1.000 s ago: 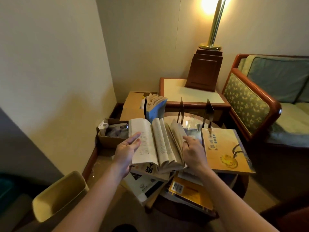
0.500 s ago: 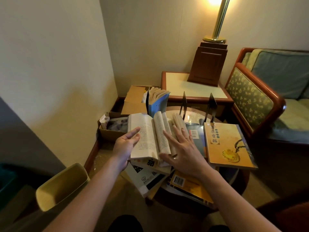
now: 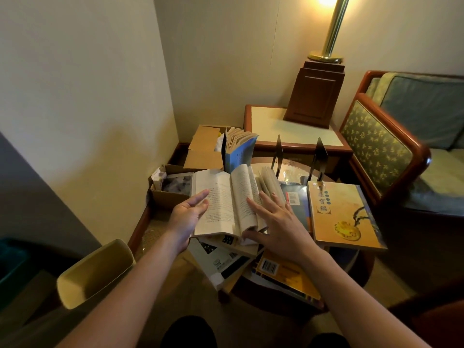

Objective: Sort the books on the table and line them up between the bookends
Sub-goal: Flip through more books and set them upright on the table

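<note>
Your left hand (image 3: 187,217) lies released, fingers straight and close together, its fingertips touching the left page of the open book (image 3: 221,204) at that page's outer edge. Your right hand (image 3: 278,227) is also released: the fingers are spread flat and press down on the right-hand pages, with the thumb at the book's near edge. The open book lies on top of a loose pile at the near-left part of the round table (image 3: 292,173), some of its pages standing up in a fan beyond your right fingers. Under it a white book (image 3: 216,259) sticks out over the table's near edge, and just right of that lies a yellow book with a barcode (image 3: 283,270). A dark blue book (image 3: 297,204) lies flat between the open book and an orange book (image 3: 339,214), which lies face up at the right edge of the table. Two dark bookends (image 3: 320,156) stand upright at the far edge, apart from each other, with bare glass between them. At the far-left edge a light blue book (image 3: 238,151) stands upright with its pages splayed. Two cardboard boxes (image 3: 170,197) sit on the floor left of the table, a lamp (image 3: 331,28) stands on the side table (image 3: 276,121) beyond, and a yellow bin (image 3: 95,272) is near your left forearm.
</note>
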`<action>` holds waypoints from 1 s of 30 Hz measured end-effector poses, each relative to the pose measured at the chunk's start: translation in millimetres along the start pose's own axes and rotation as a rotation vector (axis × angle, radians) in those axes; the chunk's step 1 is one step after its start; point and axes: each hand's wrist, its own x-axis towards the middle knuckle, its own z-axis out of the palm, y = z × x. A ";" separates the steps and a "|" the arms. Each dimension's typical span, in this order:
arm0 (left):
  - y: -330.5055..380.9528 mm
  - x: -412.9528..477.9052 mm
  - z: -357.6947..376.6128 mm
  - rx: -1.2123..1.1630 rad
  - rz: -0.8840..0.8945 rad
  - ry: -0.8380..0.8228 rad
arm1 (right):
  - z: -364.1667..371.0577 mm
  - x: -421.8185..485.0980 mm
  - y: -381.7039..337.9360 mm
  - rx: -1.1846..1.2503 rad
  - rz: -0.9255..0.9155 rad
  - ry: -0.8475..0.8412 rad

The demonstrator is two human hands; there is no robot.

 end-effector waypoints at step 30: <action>-16.4 4.8 -15.0 0.270 0.040 0.047 | -1.3 23.1 -39.4 -0.314 -0.087 -0.142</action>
